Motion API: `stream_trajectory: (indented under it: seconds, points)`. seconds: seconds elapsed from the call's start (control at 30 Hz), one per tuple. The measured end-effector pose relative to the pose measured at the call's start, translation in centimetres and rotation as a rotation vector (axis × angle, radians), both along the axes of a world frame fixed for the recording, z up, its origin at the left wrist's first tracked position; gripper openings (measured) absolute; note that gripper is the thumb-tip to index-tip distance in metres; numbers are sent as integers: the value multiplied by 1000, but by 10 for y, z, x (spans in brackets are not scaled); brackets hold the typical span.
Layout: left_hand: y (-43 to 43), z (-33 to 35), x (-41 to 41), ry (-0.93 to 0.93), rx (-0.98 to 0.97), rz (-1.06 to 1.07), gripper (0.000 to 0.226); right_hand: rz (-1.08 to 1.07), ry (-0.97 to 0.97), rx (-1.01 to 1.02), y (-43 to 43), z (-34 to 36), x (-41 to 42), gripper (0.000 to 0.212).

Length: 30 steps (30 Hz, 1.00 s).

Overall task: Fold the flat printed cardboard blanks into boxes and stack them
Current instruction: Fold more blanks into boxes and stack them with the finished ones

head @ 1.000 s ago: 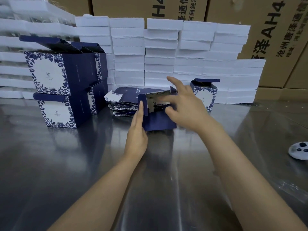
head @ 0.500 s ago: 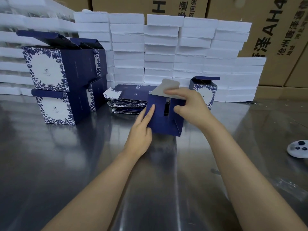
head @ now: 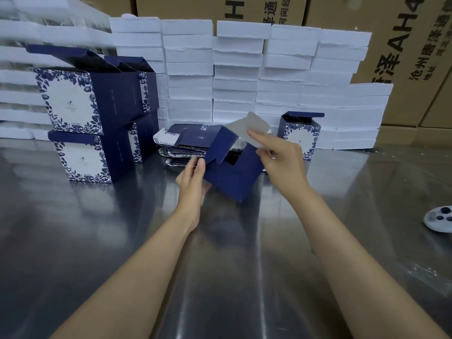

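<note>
A half-formed dark blue box (head: 234,177) is tilted on one corner above the steel table, its flaps open. My left hand (head: 193,176) grips its left side. My right hand (head: 278,157) pinches the grey inner face of its raised top flap (head: 247,129). Behind it lies a pile of flat printed blanks (head: 186,140). Folded blue-and-white boxes stand stacked two high at the left (head: 80,118), lids open. One smaller folded box (head: 300,133) stands behind my right hand.
White foam trays (head: 234,77) are stacked in a wall along the back, with brown shipping cartons (head: 401,45) behind them. A white round object with dark buttons (head: 440,220) lies at the right edge of the reflective steel table (head: 122,241).
The box has been turned and tipped onto a corner. My right hand has lifted the top flap up and back; my left hand shifted to the box's left side.
</note>
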<state>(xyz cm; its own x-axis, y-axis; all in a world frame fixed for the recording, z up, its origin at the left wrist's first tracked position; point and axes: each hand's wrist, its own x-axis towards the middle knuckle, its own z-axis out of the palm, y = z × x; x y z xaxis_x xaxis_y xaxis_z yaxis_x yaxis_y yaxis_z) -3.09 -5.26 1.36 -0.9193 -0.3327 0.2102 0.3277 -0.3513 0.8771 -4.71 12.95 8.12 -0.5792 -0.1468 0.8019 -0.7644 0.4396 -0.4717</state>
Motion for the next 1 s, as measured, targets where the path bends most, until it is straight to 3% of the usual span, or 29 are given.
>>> stream_trajectory:
  seconds: [0.1,0.23,0.37,0.53,0.73,0.8,0.9,1.0]
  points:
    - [-2,-4,0,7,89,-226,35,-9,80,22,-9,-11,0,58]
    - [1,-3,0,-17,111,-145,28,-134,250,32,-21,-37,0,55]
    - [2,-3,2,3,20,-22,32,-1,237,-57,-26,-54,5,36]
    - [1,1,4,78,-72,110,25,90,125,-187,-23,-65,8,30]
    - [10,3,14,266,-321,135,35,222,-73,-340,-22,-70,11,19]
    - [8,1,15,266,-414,112,45,272,-107,-356,-25,-71,12,28]
    - [4,-3,18,267,-624,-33,86,211,-125,-315,-24,-72,12,48]
    - [8,-5,18,243,-859,-12,110,165,-156,-330,-19,-72,11,48]
